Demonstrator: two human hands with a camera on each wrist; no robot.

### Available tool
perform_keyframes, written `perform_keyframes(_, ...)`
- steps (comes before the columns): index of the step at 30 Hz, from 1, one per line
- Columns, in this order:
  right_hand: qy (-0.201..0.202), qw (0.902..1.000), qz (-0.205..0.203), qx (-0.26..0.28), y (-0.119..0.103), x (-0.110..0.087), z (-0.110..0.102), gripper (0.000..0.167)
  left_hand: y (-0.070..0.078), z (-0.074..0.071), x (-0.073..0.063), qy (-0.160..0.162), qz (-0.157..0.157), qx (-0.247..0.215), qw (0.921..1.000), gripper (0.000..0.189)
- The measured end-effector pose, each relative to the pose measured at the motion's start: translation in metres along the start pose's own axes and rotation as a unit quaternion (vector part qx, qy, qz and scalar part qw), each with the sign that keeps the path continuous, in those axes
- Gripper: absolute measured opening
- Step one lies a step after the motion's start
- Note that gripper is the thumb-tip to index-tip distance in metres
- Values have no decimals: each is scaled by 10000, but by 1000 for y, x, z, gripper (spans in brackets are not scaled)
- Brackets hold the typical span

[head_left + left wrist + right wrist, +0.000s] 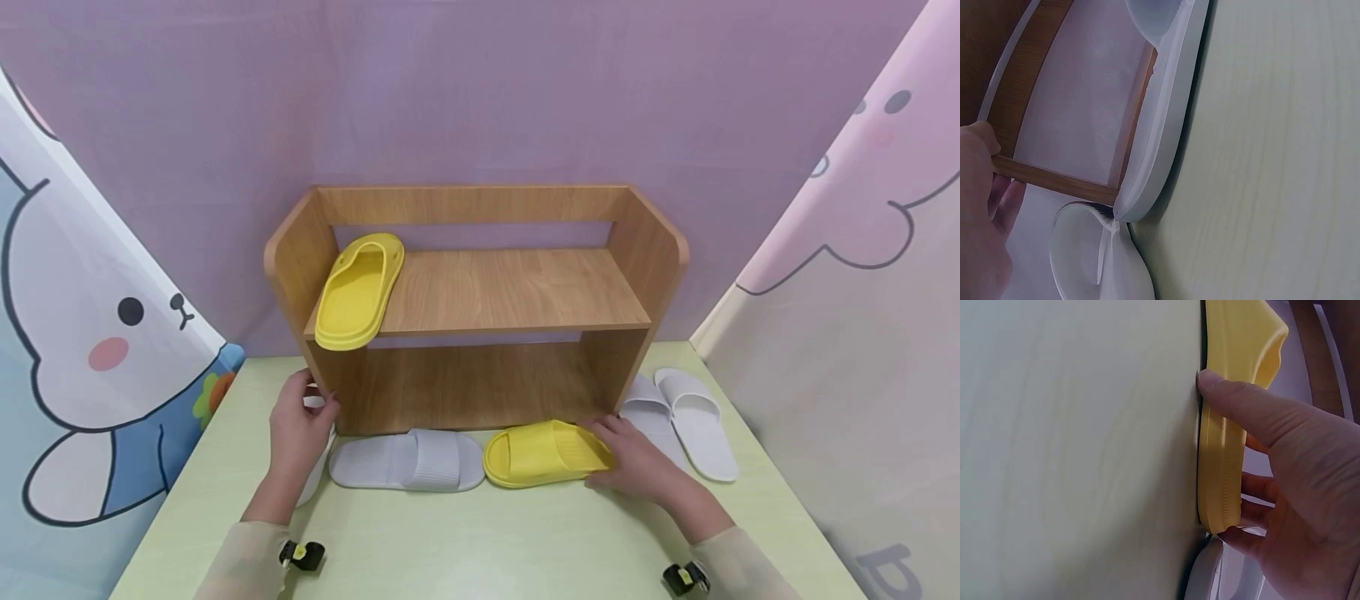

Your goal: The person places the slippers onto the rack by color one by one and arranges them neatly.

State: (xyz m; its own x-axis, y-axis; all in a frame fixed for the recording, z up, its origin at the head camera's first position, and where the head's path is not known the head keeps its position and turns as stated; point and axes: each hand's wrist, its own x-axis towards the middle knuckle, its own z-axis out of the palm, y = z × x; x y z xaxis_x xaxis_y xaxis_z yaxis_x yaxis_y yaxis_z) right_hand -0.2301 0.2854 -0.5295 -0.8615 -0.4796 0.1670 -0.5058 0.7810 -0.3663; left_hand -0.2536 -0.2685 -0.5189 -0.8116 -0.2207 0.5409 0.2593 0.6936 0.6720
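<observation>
A two-tier wooden shoe rack [517, 292] stands against the back. My left hand [296, 429] is at its left side panel, with the thumb and fingers pinching the panel's front edge [1054, 178] in the left wrist view. On the table before the rack, my right hand [637, 462] grips the heel end of a yellow slipper [532, 454]; the thumb [1235, 394] lies along its near side and the fingers are on the far side. The matching yellow slipper [352, 308] sits on the upper tier at the left, its toe end to the back.
A grey slipper [435, 461] lies left of the yellow one, along the rack's front. Beside the rack's left side, a white slipper [315, 479] is partly hidden by the left hand. At the right lie a white slipper [701, 429] and a greyish one [647, 408], partly covered.
</observation>
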Motion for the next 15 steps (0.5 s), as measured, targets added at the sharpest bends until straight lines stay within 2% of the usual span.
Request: perform_keyframes(15, -476, 9989, 18, 6, 7, 5, -5, 84, 1, 1, -1, -18, -128, -30, 9999, 49)
